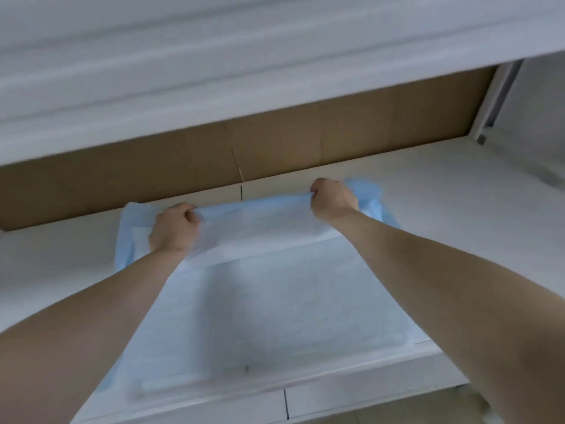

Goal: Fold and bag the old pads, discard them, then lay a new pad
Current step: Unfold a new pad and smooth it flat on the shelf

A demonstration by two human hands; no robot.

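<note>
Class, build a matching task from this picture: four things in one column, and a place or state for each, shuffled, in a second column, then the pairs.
1. left hand
2. right hand
3. pad
4. cardboard

a. brown strip behind the shelf
b. grips the pad's far edge, right side
c. spread flat, far edge lifted
d. grips the pad's far edge, left side

Pairs: 1-d, 2-b, 3-c, 4-a

Setting: indoor shelving or bunk-like unit, exact kind of room not clear. Evidence: a white flat shelf (428,191) built of boards meeting at narrow seams; a brown cardboard backing (153,166) behind it (one vertical crease showing); a white overhanging panel (214,56) close above; a white upright post (495,96) at the right rear corner. A blue-edged absorbent pad (275,301) spread on the shelf suggests pet or care housing.
</note>
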